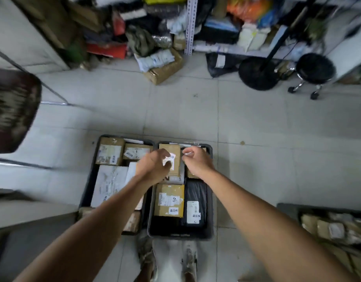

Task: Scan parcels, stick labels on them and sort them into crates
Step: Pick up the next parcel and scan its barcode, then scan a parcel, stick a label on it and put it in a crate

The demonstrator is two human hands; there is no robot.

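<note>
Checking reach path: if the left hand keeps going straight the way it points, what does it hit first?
Likely the upright brown box at the far end of the right crate. The left hand points forward and right, its fingertips already at the white label on that box. With one view, whether they touch is unclear.

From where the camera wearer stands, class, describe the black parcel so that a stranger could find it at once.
Two dark crates sit side by side on the tiled floor; take the right crate. In its near half, a brown box lies beside the black parcel. It is the only black bag there, with a white label at its near end.
</note>
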